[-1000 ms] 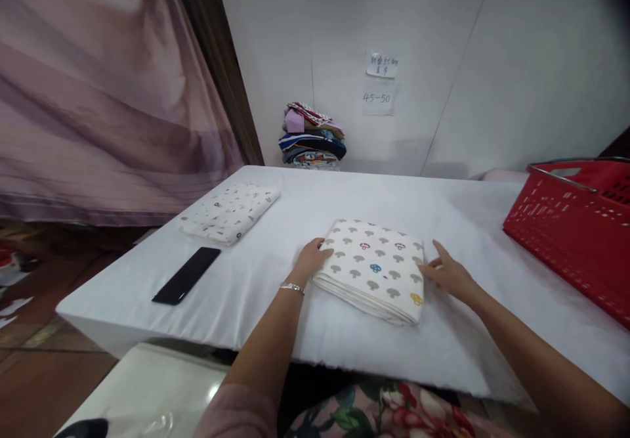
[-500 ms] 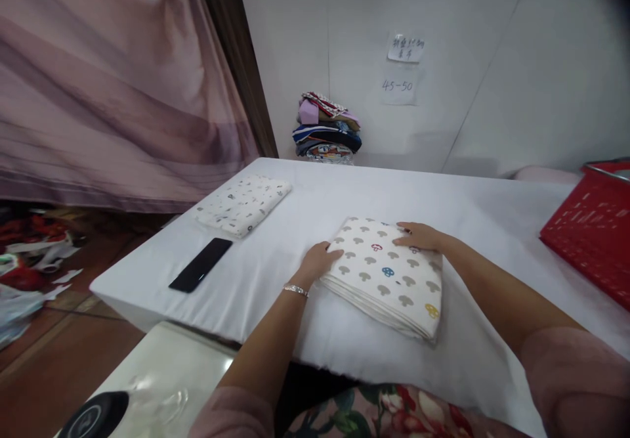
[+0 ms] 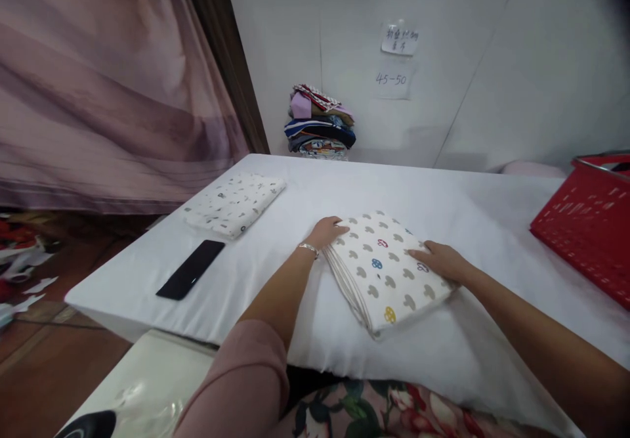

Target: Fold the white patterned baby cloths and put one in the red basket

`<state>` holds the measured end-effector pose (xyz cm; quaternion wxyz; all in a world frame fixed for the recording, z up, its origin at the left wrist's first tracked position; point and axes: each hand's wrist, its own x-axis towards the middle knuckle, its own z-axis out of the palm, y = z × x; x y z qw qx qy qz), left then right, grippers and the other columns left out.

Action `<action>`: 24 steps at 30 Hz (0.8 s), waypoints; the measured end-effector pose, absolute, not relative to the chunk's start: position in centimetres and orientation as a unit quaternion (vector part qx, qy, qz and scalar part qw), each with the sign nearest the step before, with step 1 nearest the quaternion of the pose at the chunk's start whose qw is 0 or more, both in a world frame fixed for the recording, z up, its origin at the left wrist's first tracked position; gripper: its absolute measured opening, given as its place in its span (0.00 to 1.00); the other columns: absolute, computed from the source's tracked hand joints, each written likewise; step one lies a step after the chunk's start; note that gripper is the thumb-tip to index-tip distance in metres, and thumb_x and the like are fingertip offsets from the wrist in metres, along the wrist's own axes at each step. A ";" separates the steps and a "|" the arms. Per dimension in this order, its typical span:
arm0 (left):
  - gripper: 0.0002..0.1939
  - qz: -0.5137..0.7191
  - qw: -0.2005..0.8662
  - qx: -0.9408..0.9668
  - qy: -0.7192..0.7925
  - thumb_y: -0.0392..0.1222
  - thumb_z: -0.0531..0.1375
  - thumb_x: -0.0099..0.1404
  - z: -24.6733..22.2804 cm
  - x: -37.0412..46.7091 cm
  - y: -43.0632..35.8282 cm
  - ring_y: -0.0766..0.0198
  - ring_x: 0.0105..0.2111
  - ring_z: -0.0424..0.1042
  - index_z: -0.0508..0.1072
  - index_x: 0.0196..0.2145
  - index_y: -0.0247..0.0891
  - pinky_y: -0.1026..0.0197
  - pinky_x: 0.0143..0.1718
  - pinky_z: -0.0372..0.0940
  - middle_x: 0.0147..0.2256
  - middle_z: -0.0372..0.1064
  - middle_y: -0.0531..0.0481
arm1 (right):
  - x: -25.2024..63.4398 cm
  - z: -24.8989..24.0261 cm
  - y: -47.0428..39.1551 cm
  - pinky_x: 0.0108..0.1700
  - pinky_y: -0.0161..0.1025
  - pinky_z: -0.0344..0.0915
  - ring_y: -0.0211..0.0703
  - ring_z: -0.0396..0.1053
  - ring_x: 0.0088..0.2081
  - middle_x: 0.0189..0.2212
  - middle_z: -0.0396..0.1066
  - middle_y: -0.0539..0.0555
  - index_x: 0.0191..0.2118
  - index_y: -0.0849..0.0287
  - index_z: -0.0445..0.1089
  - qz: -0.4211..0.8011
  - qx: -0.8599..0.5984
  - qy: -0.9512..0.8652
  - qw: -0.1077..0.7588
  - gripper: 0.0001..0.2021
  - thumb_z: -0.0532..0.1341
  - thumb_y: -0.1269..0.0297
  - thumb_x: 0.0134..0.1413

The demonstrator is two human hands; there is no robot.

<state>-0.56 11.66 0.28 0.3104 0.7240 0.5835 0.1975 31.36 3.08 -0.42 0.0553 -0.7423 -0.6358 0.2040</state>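
A folded white cloth (image 3: 388, 267) printed with grey, red, blue and yellow mushrooms lies on the white-covered table (image 3: 374, 185), one corner turned towards me. My left hand (image 3: 329, 232) grips its left corner, thumb on top and the other fingers mostly hidden. At the right edge, my right hand (image 3: 441, 261) holds the cloth with the thumb side over the print; its lower fingers are out of sight. Several layers show along the fold on the near left side. Farther left rests a second folded white cloth (image 3: 239, 203) with a small dark print.
A black phone (image 3: 191, 269) lies left of my left arm. The red basket (image 3: 588, 218) stands at the right. Behind the table's far edge is a pile of folded fabrics (image 3: 321, 123) by the wall. A pale stool or box (image 3: 147, 372) sits at the lower left.
The mushroom cloth has turned clockwise on the table, its yellow-mushroom corner swinging towards me and left. My left hand has moved away from me, my right hand nearer and to the right.
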 end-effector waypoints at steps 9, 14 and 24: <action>0.24 0.277 0.123 0.788 0.536 0.50 0.55 0.64 -0.3 1.1 4.9 0.53 0.63 0.47 0.64 0.55 0.39 0.49 0.63 0.37 0.60 0.55 0.42 | 25.5 0.1 3.2 0.64 0.52 0.42 0.51 0.39 0.66 0.66 0.42 0.55 0.63 0.54 0.52 0.065 -0.534 -0.831 0.144 0.29 0.48 0.47 0.59; 0.25 0.238 0.110 0.802 0.537 0.54 0.51 0.66 -2.4 2.0 2.6 0.54 0.64 0.43 0.62 0.57 0.40 0.47 0.64 0.34 0.62 0.52 0.44 | 24.4 -2.5 4.0 0.63 0.56 0.40 0.51 0.40 0.65 0.65 0.44 0.54 0.63 0.52 0.53 0.074 -0.527 -0.842 0.092 0.28 0.46 0.47 0.60; 0.24 0.241 0.071 0.809 0.531 0.54 0.49 0.67 -3.1 1.6 2.9 0.53 0.64 0.46 0.62 0.56 0.41 0.45 0.63 0.39 0.61 0.54 0.45 | 24.0 0.1 6.6 0.63 0.58 0.41 0.53 0.36 0.66 0.66 0.40 0.56 0.65 0.53 0.49 0.080 -0.542 -0.832 0.083 0.31 0.40 0.44 0.61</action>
